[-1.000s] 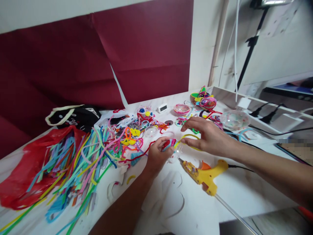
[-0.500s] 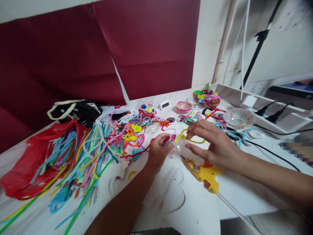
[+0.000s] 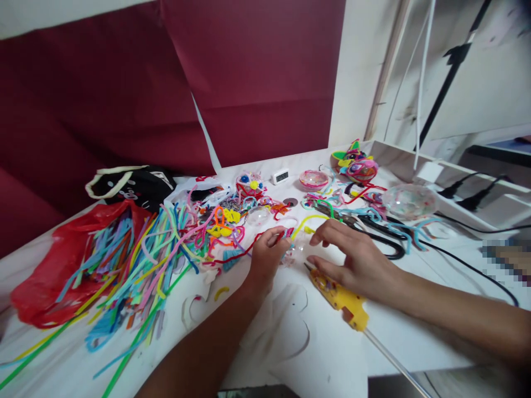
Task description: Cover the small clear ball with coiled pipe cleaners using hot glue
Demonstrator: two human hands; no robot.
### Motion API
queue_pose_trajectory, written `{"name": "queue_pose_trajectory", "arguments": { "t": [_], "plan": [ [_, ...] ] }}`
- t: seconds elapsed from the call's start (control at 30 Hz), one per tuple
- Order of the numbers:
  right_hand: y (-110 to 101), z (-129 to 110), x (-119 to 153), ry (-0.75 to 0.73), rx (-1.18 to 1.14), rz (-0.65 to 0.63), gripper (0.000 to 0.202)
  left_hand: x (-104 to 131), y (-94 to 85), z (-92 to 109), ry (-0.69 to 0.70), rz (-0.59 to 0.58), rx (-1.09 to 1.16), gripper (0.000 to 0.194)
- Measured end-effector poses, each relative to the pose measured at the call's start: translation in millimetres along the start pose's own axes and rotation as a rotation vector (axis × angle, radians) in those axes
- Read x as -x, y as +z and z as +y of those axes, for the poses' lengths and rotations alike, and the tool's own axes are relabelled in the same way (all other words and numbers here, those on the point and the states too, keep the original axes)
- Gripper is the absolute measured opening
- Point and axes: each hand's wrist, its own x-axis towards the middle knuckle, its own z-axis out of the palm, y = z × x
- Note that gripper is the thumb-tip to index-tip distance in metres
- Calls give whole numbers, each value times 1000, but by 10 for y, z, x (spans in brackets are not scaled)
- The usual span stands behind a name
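My left hand (image 3: 269, 255) is closed on the near side of a clear plastic shell (image 3: 297, 250) with coloured pieces at its edge. A red pipe cleaner (image 3: 238, 258) trails leftward from beside these fingers. To the shell's right, my right hand (image 3: 352, 255) has its thumb and fingers curved and apart, with nothing visible between them. A yellow pipe cleaner (image 3: 306, 218) arches just behind the shell. Below the right hand lies a yellow hot glue gun (image 3: 338, 296), nozzle toward the shell, a clear glue stick (image 3: 390, 354) sticking out of its back.
Many pipe cleaners (image 3: 161, 265) spill from a red plastic bag (image 3: 53, 276) on the left. Behind are a black bag (image 3: 136, 188), a small digital clock (image 3: 280, 176), decorated balls (image 3: 250, 187), pink-rimmed bowl (image 3: 314, 180) and scissors (image 3: 392, 243). A power strip with cables (image 3: 460, 190) sits right.
My right hand has shifted slightly left and down, its fingers curling in more. The scissors' handles now show behind it. My left hand keeps hold of the shell; the view has shifted slightly.
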Motion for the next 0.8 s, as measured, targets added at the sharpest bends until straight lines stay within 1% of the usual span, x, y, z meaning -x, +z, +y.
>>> {"name": "queue_pose_trajectory", "arguments": {
  "t": [0.1,0.23,0.47,0.67,0.8],
  "plan": [
    [131,-35,-118,-21,23,10,17,-3,-3,-1,-2,22,9,42],
    [217,-52,-207,-9,68,-8,22,-19,-12,-17,22,43,42,43],
    [263,-35,-238,-11,81,2,15,-17,-21,-44,64,48,14,43],
    [277,-18,-219,-28,73,18,18,-26,-32,-91,73,8,-18,45],
    [284,-4,-221,-30,41,38,16,-18,-45,-92,86,-17,-65,44]
  ]
}}
